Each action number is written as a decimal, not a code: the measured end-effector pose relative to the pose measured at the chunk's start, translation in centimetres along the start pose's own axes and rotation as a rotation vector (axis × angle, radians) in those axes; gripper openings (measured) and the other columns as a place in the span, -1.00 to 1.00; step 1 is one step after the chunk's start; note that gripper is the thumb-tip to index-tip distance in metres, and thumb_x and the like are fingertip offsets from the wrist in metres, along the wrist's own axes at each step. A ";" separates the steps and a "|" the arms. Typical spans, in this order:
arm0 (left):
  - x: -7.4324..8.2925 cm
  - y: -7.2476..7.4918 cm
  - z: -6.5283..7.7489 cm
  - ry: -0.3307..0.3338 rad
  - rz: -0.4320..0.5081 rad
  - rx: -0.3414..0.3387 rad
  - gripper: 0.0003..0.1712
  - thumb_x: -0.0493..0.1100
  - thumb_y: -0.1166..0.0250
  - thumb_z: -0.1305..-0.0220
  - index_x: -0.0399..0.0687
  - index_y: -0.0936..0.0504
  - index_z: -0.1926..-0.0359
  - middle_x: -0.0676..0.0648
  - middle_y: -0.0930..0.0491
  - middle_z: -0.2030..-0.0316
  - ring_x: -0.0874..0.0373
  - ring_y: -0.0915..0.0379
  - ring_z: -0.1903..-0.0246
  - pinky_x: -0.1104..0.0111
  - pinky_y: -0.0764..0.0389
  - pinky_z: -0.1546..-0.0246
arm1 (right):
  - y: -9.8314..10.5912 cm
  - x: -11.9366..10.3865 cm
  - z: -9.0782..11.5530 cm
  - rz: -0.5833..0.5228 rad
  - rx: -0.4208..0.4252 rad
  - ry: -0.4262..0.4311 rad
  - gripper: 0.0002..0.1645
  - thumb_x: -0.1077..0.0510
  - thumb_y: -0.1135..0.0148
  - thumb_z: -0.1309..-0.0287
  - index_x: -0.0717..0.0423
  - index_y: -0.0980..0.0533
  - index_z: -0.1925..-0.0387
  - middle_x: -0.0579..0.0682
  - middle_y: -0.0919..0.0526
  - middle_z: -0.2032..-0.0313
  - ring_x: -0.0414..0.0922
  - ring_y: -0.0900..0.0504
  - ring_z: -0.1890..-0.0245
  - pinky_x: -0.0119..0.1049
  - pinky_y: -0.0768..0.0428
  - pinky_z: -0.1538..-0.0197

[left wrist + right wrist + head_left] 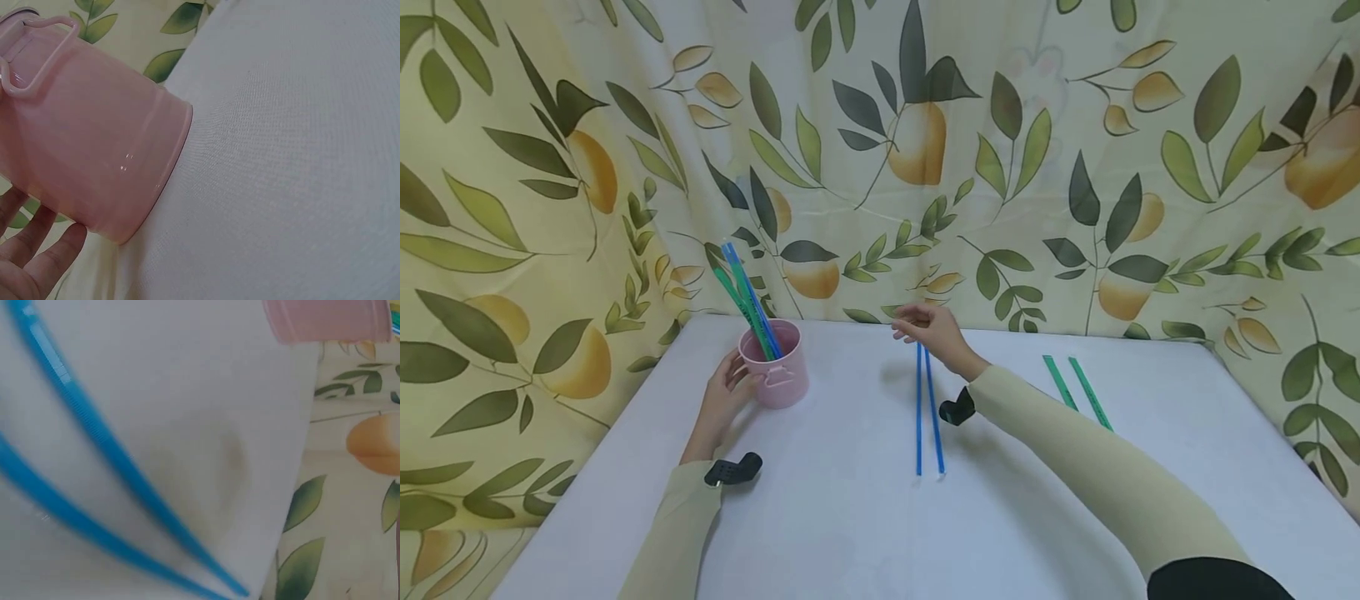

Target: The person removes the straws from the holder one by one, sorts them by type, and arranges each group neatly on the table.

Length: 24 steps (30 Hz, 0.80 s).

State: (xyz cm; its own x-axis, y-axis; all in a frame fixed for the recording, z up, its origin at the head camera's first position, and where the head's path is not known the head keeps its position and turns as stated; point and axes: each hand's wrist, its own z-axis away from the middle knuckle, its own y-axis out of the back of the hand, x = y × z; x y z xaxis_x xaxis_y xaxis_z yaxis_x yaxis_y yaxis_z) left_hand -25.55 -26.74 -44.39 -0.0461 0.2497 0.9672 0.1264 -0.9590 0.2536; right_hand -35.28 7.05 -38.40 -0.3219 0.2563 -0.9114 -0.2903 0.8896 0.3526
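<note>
A pink bucket-shaped cup [784, 379] with a small handle stands upright at the back left of the table. My left hand [722, 398] holds its left side, the thumb near the front; in the left wrist view the fingertips [74, 236] touch the cup's wall. Blue and green sticks [748, 304] lean out of the cup. My right hand [936, 333] hovers with loosely bent fingers, nothing between them, over the far ends of two thin blue sticks [918, 417]. These lie nearly side by side; in the right wrist view a glossy blue stick [125, 465] crosses the white surface.
Two green strips [1090, 392] lie at the right, partly hidden behind my right forearm. A white cloth covers the table [835, 517]. Behind its far edge hangs a curtain [865, 225] patterned with leaves and fruit.
</note>
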 end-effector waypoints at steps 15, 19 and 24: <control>-0.1 -0.1 0.2 -0.029 -0.016 0.008 -0.10 0.03 -0.24 -0.25 0.01 0.04 -0.46 -0.20 -0.04 -0.44 -0.14 -0.01 -0.41 0.05 -0.19 -0.43 | -2.9 -3.7 -2.9 0.053 -0.022 0.046 -0.65 0.06 -0.25 -0.16 0.14 -0.55 0.04 0.15 -0.70 0.17 0.01 -0.67 0.25 -0.36 -0.69 0.21; -0.3 -0.1 0.1 -0.017 -0.020 0.009 -0.07 0.07 -0.25 -0.22 0.03 0.05 -0.46 -0.18 -0.05 -0.44 -0.11 -0.01 -0.42 0.05 -0.21 -0.41 | -3.5 -4.6 -3.4 0.089 -0.026 0.028 -0.62 0.03 -0.27 -0.15 0.11 -0.55 0.03 0.13 -0.69 0.15 0.00 -0.65 0.17 -0.33 -0.69 0.14; -0.4 -0.1 0.1 -0.042 -0.003 0.005 -0.09 0.02 -0.26 -0.23 0.01 0.03 -0.46 -0.20 -0.07 -0.43 -0.13 -0.02 -0.41 0.05 -0.23 -0.41 | -4.7 -5.8 -4.4 0.052 -0.040 0.011 -0.60 0.08 -0.29 -0.13 0.19 -0.54 0.03 0.20 -0.68 0.15 0.13 -0.65 0.12 -0.08 -0.68 -0.01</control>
State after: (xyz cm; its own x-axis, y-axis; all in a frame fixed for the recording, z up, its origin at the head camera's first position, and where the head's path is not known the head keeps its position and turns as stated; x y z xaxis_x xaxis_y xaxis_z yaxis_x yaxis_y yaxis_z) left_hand -25.48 -26.78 -44.77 -0.0044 0.2577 0.9662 0.1310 -0.9578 0.2560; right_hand -36.00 -0.29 -33.82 -0.3476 0.2970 -0.8894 -0.3091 0.8592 0.4077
